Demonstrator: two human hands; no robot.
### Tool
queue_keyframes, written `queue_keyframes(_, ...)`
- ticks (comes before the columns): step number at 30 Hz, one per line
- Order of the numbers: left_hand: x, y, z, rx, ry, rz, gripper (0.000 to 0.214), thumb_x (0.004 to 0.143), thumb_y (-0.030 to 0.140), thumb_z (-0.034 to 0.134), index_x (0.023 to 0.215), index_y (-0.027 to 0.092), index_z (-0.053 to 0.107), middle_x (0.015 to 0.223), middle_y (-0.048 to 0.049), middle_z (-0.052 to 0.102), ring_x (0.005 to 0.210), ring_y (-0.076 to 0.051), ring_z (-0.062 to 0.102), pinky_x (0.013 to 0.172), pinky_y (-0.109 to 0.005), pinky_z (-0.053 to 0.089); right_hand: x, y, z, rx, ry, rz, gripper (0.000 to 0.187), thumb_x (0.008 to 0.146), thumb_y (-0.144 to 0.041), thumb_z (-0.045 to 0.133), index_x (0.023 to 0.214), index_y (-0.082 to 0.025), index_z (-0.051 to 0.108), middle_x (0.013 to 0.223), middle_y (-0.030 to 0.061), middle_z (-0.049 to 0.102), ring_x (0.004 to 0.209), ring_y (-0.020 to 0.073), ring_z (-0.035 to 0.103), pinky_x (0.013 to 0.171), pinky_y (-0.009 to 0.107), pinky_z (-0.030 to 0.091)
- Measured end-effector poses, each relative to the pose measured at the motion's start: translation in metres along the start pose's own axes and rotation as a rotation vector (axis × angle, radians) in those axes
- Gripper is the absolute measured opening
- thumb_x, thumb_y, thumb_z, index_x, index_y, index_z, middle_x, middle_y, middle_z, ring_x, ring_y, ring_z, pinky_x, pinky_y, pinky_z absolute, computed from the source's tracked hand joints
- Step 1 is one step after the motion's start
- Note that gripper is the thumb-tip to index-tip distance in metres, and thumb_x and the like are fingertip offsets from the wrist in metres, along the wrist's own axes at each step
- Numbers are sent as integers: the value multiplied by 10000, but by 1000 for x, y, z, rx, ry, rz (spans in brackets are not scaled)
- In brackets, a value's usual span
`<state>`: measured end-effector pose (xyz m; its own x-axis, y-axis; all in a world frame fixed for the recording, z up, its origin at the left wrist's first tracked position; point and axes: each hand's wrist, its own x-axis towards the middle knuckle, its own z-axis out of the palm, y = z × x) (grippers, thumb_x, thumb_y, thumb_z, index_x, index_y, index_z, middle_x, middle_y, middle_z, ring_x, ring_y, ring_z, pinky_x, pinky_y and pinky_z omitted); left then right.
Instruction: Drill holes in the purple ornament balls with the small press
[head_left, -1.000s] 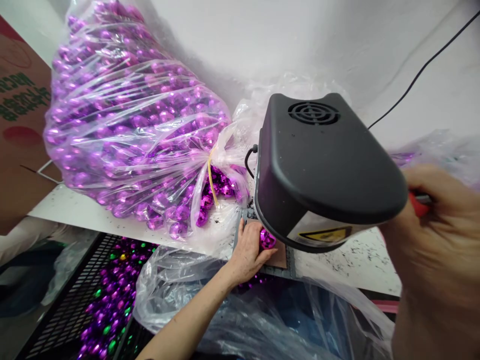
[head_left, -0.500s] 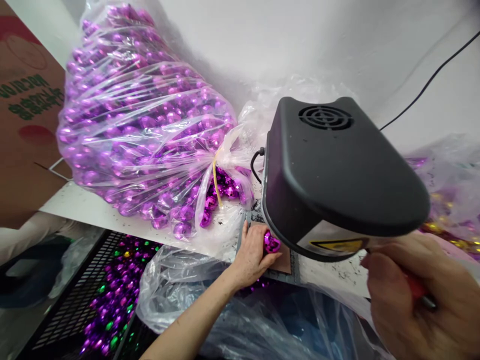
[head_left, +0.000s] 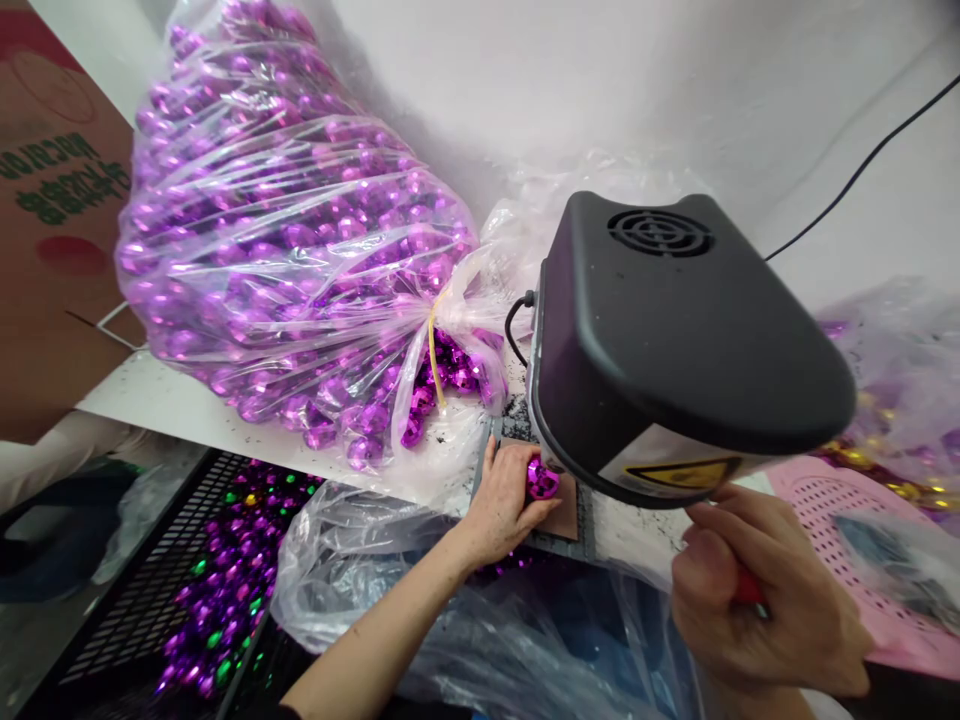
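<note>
in the head view, the left hand [head_left: 501,503] grips a purple faceted ball [head_left: 541,480] between thumb and fingers over a brown pad [head_left: 564,517], beside the black machine [head_left: 697,330], while the right hand [head_left: 769,590] is closed around a red handle [head_left: 748,588] near the machine's warning label [head_left: 679,472].

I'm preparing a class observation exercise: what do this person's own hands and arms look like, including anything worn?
The left hand and right hand are ungloved, with no ring or watch showing. The left forearm is bare, up to what looks like a dark sleeve edge.
</note>
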<state>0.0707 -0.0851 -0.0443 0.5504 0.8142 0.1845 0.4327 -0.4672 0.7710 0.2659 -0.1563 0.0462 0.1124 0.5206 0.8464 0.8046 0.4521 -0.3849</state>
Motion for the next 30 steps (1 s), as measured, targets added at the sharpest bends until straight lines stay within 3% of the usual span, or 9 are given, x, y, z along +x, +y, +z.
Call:
queue_keyframes(7,0,1,0,12,17,6,391,964,364,563,1328,224,573,1238,-113,638,1228,-298,561,1248,-620,140,-1,-2,4,-6,18,-28,152,829,-168,634,974,-190,673,709,11,561,736,155,586,754,374,539)
queue_keyframes(11,0,3,0,3,41,6,341,949,364,583,1265,240,618,1223,-102,655,1219,-297,573,1246,-585,205,-4,-2,6,-41,40,-25,140,844,-206,615,977,-192,658,688,8,545,703,150,565,744,391,556)
queue_keyframes(16,-1,4,0,12,31,-1,295,957,378,571,1208,231,622,1220,-104,644,1219,-296,560,1261,-613,133,-5,-3,6,-23,16,-7,174,829,-178,613,996,-196,660,708,16,556,733,163,576,752,397,549)
queue_keyframes(21,-2,5,-1,3,43,-7,382,997,464,506,1298,236,559,1218,-109,646,1218,-301,557,1260,-614,131,-5,-5,6,53,7,-3,253,792,-107,629,1028,-195,655,742,4,567,709,139,554,725,371,526)
queue_keyframes(26,-2,6,-2,40,57,9,360,976,506,519,1252,287,592,1152,-71,674,1165,-315,584,1241,-612,211,-18,0,10,66,48,15,264,798,-158,646,1059,-193,662,756,17,581,707,156,553,707,386,519)
queue_keyframes(30,-1,6,-2,47,62,10,361,974,502,519,1253,285,591,1148,-71,676,1154,-316,592,1234,-615,229,-34,7,22,7,2,52,192,828,-159,597,1004,-204,659,807,35,596,784,174,588,690,346,503)
